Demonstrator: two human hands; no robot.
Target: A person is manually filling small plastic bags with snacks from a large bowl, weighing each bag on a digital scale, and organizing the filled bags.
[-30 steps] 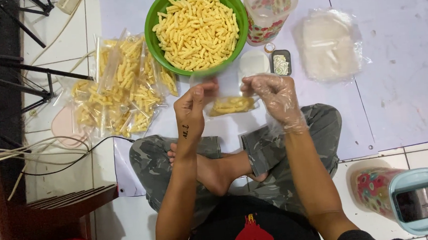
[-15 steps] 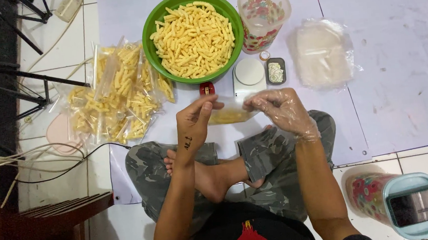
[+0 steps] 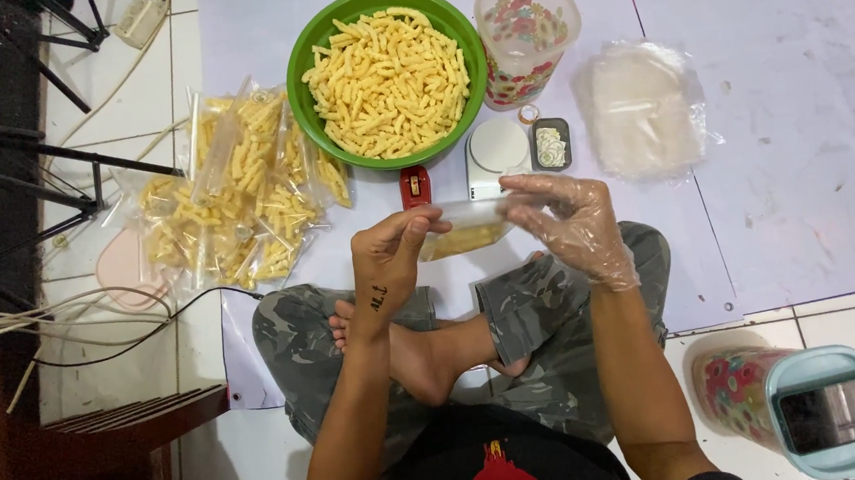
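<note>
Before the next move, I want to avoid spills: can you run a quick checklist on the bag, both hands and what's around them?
1. Left hand grips the small bag at its left end: ok.
2. Right hand, in a clear glove, holds the bag's right end: ok.
3. Bag level, yellow snacks lying along the bottom: ok.
4. Bag mouth shut: cannot tell, the fingers cover the edge.
5. Green bowl holds plenty of snacks: ok.
6. Scale plate bare, and the red tool beside it lies free: ok.
</note>
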